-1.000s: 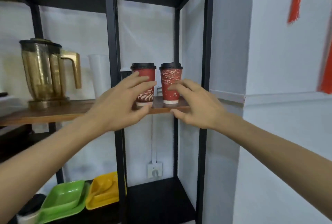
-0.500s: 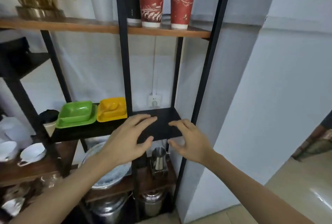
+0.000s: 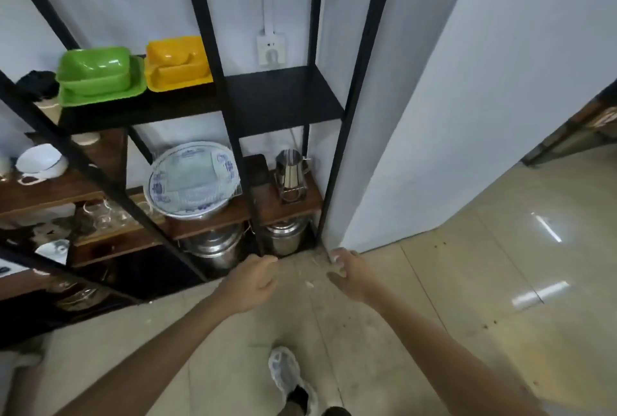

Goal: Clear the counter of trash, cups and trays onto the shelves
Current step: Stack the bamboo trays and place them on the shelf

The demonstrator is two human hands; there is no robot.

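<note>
Beside the black rack (image 3: pixel 213 48), the left hand (image 3: pixel 248 282) and right hand (image 3: pixel 349 273) are hanging loosely curled and holding nothing, well below the green tray (image 3: pixel 100 81) and yellow tray (image 3: pixel 178 65) sitting shelved; turning back unhurriedly for more would suit.

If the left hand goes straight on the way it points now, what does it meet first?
Probably the steel pot at the bottom of the rack; the left hand points towards it with nothing visible between, though depth is unclear.

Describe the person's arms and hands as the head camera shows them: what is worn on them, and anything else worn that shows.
Both forearms are bare: no sleeves, gloves, watch or rings show on the left hand or right hand. Below, one foot wears a pale shoe cover over a dark sock.
</note>
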